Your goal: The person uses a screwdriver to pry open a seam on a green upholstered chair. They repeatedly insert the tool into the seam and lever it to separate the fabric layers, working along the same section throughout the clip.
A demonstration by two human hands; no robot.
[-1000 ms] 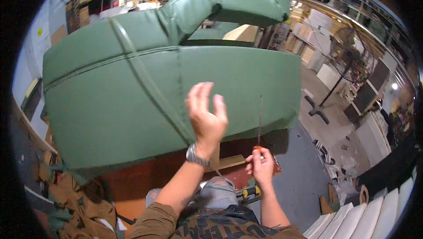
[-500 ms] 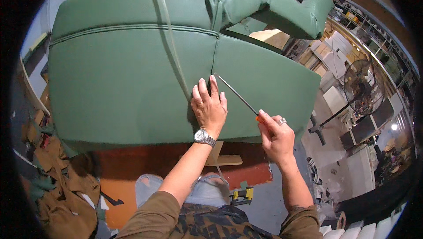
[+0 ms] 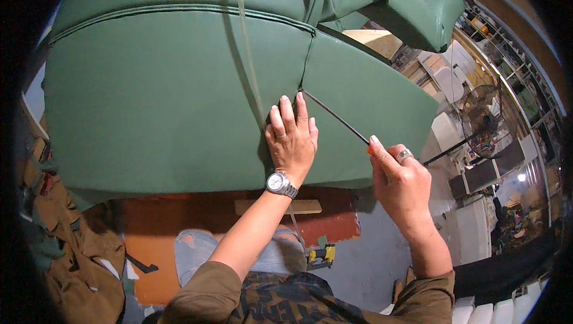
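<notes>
Big green upholstered sofa piece fills most of the view, tipped up over an orange-red floor, with a workshop behind: a standing fan and shelving off to the right. Left hand is spread flat, fingers together, pressing the vinyl right beside the seam. Right hand is closed around an orange-handled thin metal tool, its tip poked into the seam just above the left fingertips.
</notes>
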